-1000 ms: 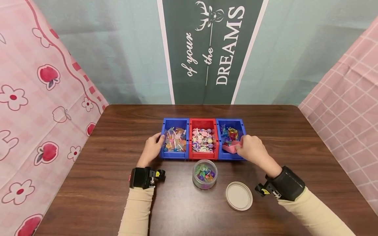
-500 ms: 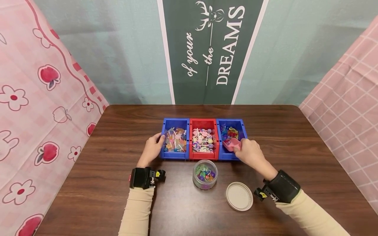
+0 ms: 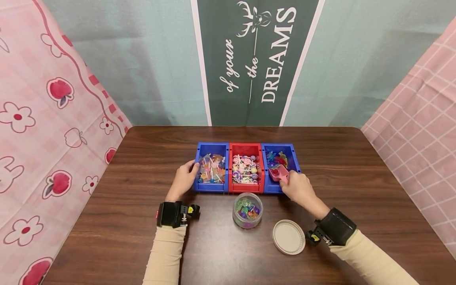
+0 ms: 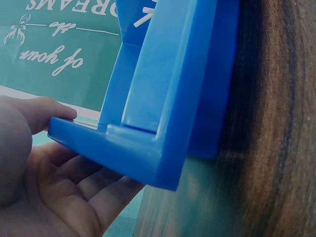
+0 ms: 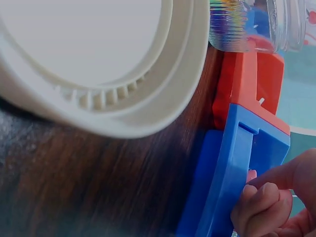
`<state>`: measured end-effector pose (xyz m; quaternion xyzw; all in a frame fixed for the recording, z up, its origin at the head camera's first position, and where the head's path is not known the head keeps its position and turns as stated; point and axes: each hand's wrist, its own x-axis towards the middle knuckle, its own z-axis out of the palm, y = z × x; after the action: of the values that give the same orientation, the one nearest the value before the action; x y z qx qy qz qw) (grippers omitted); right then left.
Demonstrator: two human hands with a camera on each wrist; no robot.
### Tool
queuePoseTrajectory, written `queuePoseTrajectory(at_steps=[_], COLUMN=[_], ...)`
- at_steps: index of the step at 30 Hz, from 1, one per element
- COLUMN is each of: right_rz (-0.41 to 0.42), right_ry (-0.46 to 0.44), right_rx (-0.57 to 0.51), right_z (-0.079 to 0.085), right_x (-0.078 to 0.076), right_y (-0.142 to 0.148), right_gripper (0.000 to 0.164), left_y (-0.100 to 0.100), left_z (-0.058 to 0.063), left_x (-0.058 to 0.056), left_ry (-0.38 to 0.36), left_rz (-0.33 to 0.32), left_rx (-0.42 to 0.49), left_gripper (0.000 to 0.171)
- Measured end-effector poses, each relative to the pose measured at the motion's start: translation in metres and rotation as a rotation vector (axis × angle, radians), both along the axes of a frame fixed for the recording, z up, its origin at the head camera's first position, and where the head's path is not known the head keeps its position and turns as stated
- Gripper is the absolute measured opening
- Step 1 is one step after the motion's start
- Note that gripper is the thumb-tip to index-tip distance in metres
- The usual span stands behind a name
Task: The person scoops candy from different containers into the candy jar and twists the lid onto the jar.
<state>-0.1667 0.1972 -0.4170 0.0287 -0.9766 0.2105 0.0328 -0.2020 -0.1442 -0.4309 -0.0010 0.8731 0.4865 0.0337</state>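
Observation:
My right hand (image 3: 301, 189) grips the handle of a pink scoop (image 3: 282, 172), tilted inside the right blue bin (image 3: 272, 188). A red candy piece lies in the scoop, and shiny wrapped candies (image 3: 276, 158) lie behind it. In the right wrist view, curled fingers (image 5: 261, 210) hide most of the scoop. My left hand (image 3: 183, 180) holds the side of the left blue bin (image 3: 210, 189); in the left wrist view the thumb (image 4: 61, 108) lies on the rim and the fingers run along the outside. That bin contains clear lollipop-like pieces (image 3: 212, 168).
Between the blue bins stands a red bin (image 3: 245, 189) with swirl lollipop pieces (image 3: 245, 168). In front sits an uncovered clear jar (image 3: 247, 221) of colourful pieces. A pale lid (image 3: 288, 236) lies to its right on the brown wooden table (image 3: 228, 257).
My right hand has drawn the scoop slightly left and toward the bin's front, turning it so its bowl and the red piece show. My left hand has stayed put.

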Motion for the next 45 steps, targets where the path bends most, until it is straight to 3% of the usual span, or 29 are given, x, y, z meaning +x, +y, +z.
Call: queuePoseTrajectory(at_steps=[6,32,45], right_rz=[0.018,0.065,0.041], right_ry=[0.018,0.269,0.314], right_rx=[-0.014,-0.037,-0.079], right_z=[-0.002,-0.006,0.001], right_x=[0.001,0.03,0.038], right_y=[0.002,0.016,0.021], right_gripper=[0.022,0.023,0.022], left_y=[0.001,0.001,0.0], left_z=[0.0,0.0,0.0], left_x=[0.0,0.003,0.001], left_ry=[-0.001,-0.02,0.001], left_rz=[0.003,-0.005,-0.01], left_rx=[0.005,0.01,0.005], left_gripper=[0.044,0.046,0.046])
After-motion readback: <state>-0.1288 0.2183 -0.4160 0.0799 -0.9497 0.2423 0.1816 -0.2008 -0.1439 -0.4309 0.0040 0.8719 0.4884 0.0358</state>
